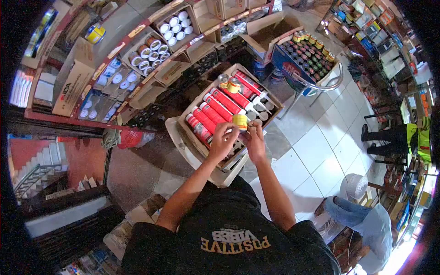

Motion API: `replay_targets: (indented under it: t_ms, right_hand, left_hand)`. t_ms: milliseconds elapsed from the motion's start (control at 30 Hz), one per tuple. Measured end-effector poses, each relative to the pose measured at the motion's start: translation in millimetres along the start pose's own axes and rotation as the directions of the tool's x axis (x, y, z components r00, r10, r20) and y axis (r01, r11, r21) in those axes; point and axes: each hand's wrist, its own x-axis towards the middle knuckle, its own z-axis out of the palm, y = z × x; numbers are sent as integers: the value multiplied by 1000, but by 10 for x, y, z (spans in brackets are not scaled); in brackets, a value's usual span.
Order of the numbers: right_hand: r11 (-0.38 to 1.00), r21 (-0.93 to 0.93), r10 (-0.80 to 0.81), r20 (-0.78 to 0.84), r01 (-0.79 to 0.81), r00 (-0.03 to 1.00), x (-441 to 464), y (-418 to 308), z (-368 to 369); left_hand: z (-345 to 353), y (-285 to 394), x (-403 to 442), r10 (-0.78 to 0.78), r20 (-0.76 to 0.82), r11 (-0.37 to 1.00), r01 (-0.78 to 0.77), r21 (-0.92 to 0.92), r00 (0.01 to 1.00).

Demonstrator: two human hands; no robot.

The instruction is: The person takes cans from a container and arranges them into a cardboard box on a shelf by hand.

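A small yellow-labelled can [239, 121] is held upright between my two hands, over the near side of an open carton [273, 120]. My left hand [223, 139] is closed, its fingertips at the can's lower left. My right hand [255, 141] is closed too, with bent fingers against the can's right side. Below them, several red tubes with white ends [215, 110] lie side by side in the carton. Two more small cans stand on the tubes: a silver-topped can [223, 81] and a yellow-labelled one [234, 85].
The carton rests on a pale plastic chair [183, 153]. Behind it, shelves hold boxes of white-lidded cans [176, 28]. Many small dark-topped cans fill a blue box [288, 68] on a metal-framed chair at right. Two other people are at the right, one in a yellow vest [419, 142].
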Motion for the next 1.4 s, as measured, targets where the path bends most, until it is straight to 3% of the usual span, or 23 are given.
replay_targets:
  t_ms: [100, 133, 167, 267, 300, 400, 467, 700, 833, 900, 1033, 1100, 1200, 1233, 1300, 1400]
  right_hand:
    - [1000, -18, 0, 45, 1, 999, -278, -29, 380]
    - [992, -125, 15, 62, -7, 998, -327, -32, 489]
    - [997, -60, -48, 88, 54, 995, -411, 6, 622]
    - [973, -173, -115, 203, 152, 972, -466, 201, 759]
    - [986, -158, -19, 214, 54, 977, -506, 177, 829]
    - [993, -106, -16, 290, 49, 957, -565, 182, 1101]
    - [982, -151, -47, 393, 115, 918, -565, 205, 1273]
    - [956, -263, 0, 446, 131, 895, -413, 612, 1987]
    - [947, -283, 4, 477, 149, 879, -315, 901, 2563]
    - [955, -254, 1, 520, 153, 854, -228, 1115, 2793]
    - [940, -321, 83, 543, 115, 836, -54, 1447, 3363]
    - [912, -396, 144, 548, 104, 824, 39, 1561, 3666]
    - [877, -433, 79, 558, 209, 826, 160, 1643, 4127]
    - [868, -436, 57, 564, 238, 824, 209, 1670, 4263]
    - [869, -426, 17, 534, 252, 845, 226, 1618, 4618]
    - [832, -513, 61, 463, 211, 884, 297, 1540, 4975]
  left_hand:
    - [-247, -87, -213, 53, -66, 992, -60, -108, 996]
    - [-357, -59, -284, 19, -91, 993, -29, -113, 996]
    - [-429, -33, -345, 53, -152, 994, -67, -90, 987]
    - [-709, -54, -496, 45, -185, 974, -84, -209, 982]
    - [-812, 4, -542, 82, -166, 960, -123, -252, 983]
    - [-1042, 187, -672, 53, -199, 969, -99, -227, 979]
    - [-1194, 331, -730, -36, -211, 950, -31, -309, 977]
    - [-2073, 326, -672, -49, -134, 951, 5, -309, 990]
    - [-2727, 283, -550, -84, -185, 928, 10, -373, 979]
    - [-3059, 209, -472, -32, -249, 943, -53, -327, 968]
    - [-3776, 136, -381, -148, -345, 940, 23, -340, 927]
    - [-4117, 108, -350, -303, -309, 923, 197, -331, 901]
    - [-4505, 143, -277, -307, -283, 880, 158, -447, 909]
    - [-4637, 172, -265, -306, -294, 882, 153, -446, 906]
    - [-4889, 280, -253, -99, -201, 944, 28, -328, 974]
    - [-5195, 772, -237, -46, -159, 987, 20, -156, 986]
